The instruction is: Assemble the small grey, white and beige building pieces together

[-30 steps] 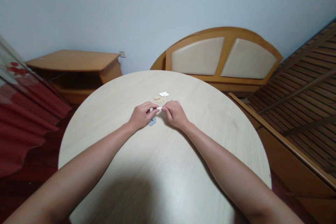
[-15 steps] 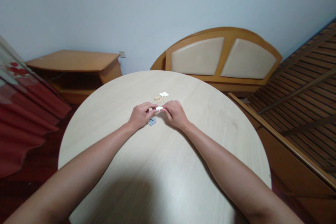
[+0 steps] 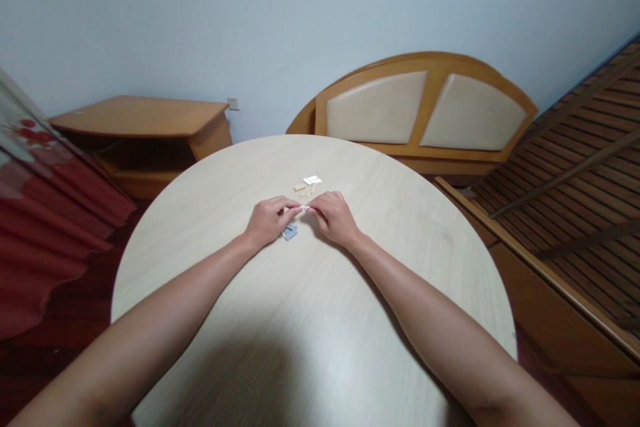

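- Pinched between the fingertips of both hands, over the surface (image 3: 400,227): a small white piece (image 3: 304,207), mostly hidden; cannot tell whether single or made of parts, or whether touching the surface.
- Left hand (image 3: 271,220): narrow, thumb and forefinger closed on the left end of the white piece.
- Right hand (image 3: 334,217): narrow too, apparently gripping the right end, other fingers curled in.
- In progress, as judged: fine two-handed work on the white piece.
- Called for, as judged: light, even pressure from both sides, with ends kept lined up; easy to drop at such small size.
- Just beyond the fingertips: several tan pieces (image 3: 299,187), with flat white pieces (image 3: 313,180) lying close behind.
- Just on the near side of the left hand, partly covered: grey-blue pieces (image 3: 290,233).
- Underneath everything: round, pale, wood-grained, darkened by a shadow between the forearms.
- Further out: low wooden cabinet (image 3: 145,115) and red patterned curtain (image 3: 45,213) to the left; padded headboard (image 3: 375,109) against the pale wall (image 3: 250,13); dark wooden slats (image 3: 575,180) to the right.
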{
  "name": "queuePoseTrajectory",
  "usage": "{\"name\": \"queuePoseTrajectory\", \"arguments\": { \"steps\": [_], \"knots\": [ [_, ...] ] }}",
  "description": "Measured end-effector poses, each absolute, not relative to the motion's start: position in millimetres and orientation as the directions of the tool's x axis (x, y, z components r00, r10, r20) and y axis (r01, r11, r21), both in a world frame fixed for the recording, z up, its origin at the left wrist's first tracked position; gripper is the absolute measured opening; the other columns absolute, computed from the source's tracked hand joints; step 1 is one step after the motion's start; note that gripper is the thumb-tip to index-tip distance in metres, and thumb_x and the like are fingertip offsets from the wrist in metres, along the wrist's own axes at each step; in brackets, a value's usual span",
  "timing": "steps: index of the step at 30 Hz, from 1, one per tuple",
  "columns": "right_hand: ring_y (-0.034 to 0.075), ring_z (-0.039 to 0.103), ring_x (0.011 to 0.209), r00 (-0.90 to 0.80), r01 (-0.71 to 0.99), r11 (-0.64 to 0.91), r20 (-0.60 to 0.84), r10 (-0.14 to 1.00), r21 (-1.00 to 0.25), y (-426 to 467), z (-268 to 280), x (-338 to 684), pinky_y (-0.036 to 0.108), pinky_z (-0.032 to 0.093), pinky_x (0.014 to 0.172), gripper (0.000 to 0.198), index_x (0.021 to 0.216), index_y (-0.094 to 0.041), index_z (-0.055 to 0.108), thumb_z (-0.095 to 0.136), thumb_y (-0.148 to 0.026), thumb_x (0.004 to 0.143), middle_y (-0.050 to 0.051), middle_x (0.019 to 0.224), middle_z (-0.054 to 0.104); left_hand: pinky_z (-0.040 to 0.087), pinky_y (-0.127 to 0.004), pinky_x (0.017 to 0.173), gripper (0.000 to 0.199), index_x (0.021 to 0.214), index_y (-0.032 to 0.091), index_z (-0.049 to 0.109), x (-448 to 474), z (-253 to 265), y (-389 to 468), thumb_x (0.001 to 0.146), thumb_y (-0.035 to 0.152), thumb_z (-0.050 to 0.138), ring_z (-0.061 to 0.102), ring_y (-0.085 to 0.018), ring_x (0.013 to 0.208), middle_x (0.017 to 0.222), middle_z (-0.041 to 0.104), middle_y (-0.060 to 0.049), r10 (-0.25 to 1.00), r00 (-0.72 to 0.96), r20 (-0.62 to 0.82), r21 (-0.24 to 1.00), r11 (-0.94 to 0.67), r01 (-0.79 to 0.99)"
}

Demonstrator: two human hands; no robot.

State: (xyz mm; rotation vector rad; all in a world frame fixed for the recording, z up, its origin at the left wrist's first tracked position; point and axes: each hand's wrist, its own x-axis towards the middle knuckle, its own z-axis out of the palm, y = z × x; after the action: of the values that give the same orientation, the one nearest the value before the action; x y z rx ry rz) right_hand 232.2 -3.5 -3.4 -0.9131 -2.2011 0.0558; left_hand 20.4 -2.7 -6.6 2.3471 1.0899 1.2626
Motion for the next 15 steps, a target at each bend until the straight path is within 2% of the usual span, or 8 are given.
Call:
{"name": "queuePoseTrajectory", "arguments": {
  "steps": [9, 15],
  "knots": [
    [0.023, 0.063, 0.092, -0.446, 0.581, 0.747, 0.641, 0.624, -0.323, -4.6, -1.8, 231.0, 0.039, 0.038, 0.084, 0.021, 0.098, -0.021, 0.072, 0.051, -0.025, 0.1, 0.008, 0.094, 0.075, 0.053, -0.027, 0.074, 0.021, 0.103, 0.021, 0.077, 21.7, -3.8, -5.0, 0.097, 0.032, 0.06, 0.068, -0.015, 0.078, 0.092, 0.077, -0.004, 0.714, 0.391, 0.581, 0.525, -0.696, 0.491],
    [0.023, 0.065, 0.092, -0.443, 0.565, 0.75, 0.641, 0.627, -0.343, -8.0, 0.9, 229.2, 0.039, 0.039, 0.085, 0.024, 0.096, -0.021, 0.071, 0.051, -0.033, 0.102, 0.008, 0.094, 0.076, 0.051, -0.027, 0.071, 0.021, 0.094, 0.019, 0.077, 20.6, -6.3, -3.1, 0.097, 0.031, 0.06, 0.068, -0.015, 0.075, 0.088, 0.077, -0.005, 0.71, 0.376, 0.595, 0.526, -0.698, 0.486]
  ]
}}
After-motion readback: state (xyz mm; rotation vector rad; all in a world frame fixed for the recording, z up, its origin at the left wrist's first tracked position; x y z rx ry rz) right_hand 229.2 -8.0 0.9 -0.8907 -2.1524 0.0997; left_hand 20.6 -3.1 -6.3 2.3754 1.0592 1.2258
